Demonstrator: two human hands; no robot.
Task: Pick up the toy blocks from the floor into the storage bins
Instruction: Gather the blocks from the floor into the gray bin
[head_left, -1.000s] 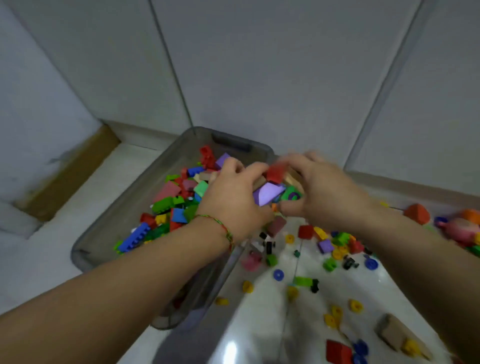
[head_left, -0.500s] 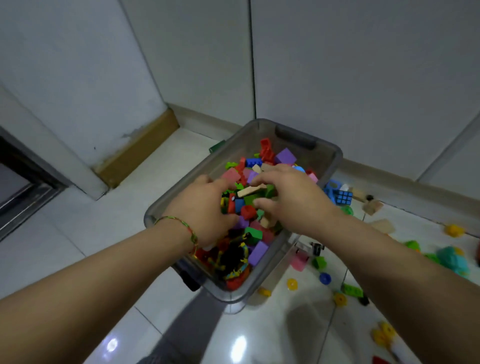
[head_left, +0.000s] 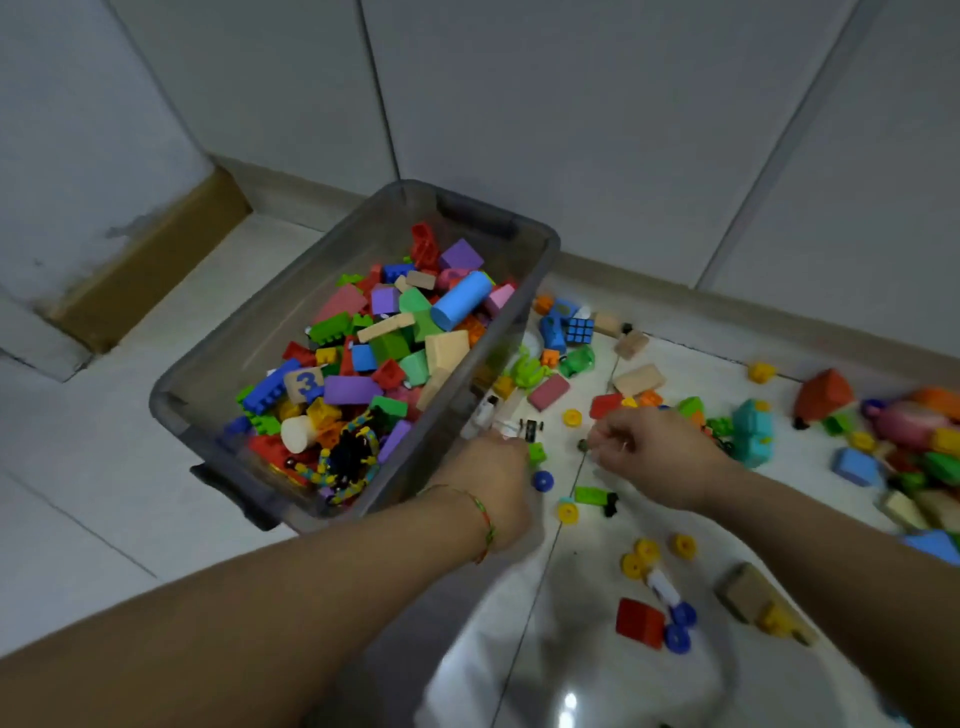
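The grey storage bin (head_left: 524, 312) stands on the floor at the centre left, filled with mixed coloured blocks. Both hands are outside it, low over the loose blocks on the floor to its right. My left hand (head_left: 493, 478) lies beside the bin's near right wall. Its fingers point down at a small white piece (head_left: 506, 428) and a green block (head_left: 537, 453); the fingertips are hidden. My right hand (head_left: 649, 452) hovers with loosely curled fingers. A tiny dark piece (head_left: 582, 445) lies just off its fingertips, next to a red block (head_left: 605, 404).
Blocks lie scattered over the tiles: yellow wheels (head_left: 567, 512), a blue wheel (head_left: 543, 480), a red block (head_left: 640, 622), wooden blocks (head_left: 748, 592), a puzzle cube (head_left: 580, 330). A denser pile (head_left: 914, 431) sits far right. Walls close the back; bare tiles lie left of the bin.
Both hands have left the bin and moved right and down to the floor blocks. The blocks they carried a second ago are no longer in them.
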